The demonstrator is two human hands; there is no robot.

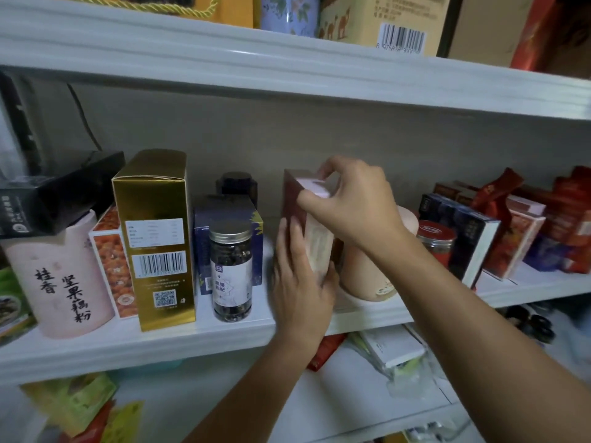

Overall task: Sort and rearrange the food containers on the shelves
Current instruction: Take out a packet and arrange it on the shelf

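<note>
Capping box (292, 199), right hand (355, 203); left hand (300, 282) below

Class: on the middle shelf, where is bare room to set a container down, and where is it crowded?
Bare shelf lies between the silver-lidded jar and the held brown box, and as a front strip before the dark blue box. Crowded: the left end around the gold box, the right end with red packets.
</note>
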